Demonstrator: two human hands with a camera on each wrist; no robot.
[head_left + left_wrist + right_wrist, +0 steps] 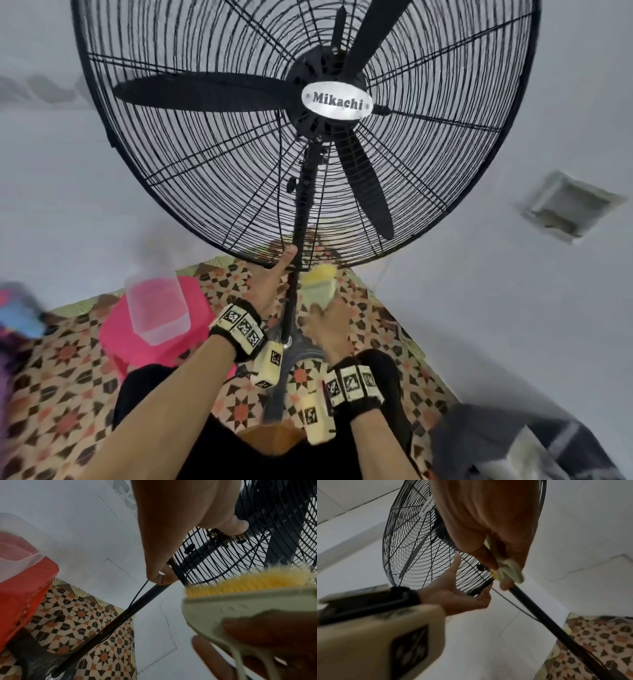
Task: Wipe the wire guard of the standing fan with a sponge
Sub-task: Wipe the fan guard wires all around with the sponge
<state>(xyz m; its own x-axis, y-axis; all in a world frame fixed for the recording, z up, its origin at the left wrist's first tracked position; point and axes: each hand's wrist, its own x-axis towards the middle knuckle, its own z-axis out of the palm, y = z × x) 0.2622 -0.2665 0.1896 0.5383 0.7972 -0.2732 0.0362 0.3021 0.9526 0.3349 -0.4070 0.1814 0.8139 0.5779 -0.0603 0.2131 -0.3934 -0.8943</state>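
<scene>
Where patterned floor meets, seemingly, white wall.

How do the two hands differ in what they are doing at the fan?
The left hand grips the bottom rim of the wire guard, holding no tool; the right hand holds the sponge just below that rim. The left is left of the pole, the right on its other side. Both wear marker wristbands.

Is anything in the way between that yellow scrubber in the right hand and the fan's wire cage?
Nothing visible. The right hand holds the sponge just under the wire guard, right beside the black pole. The left hand grips the guard's bottom rim on the pole's other side.
</scene>
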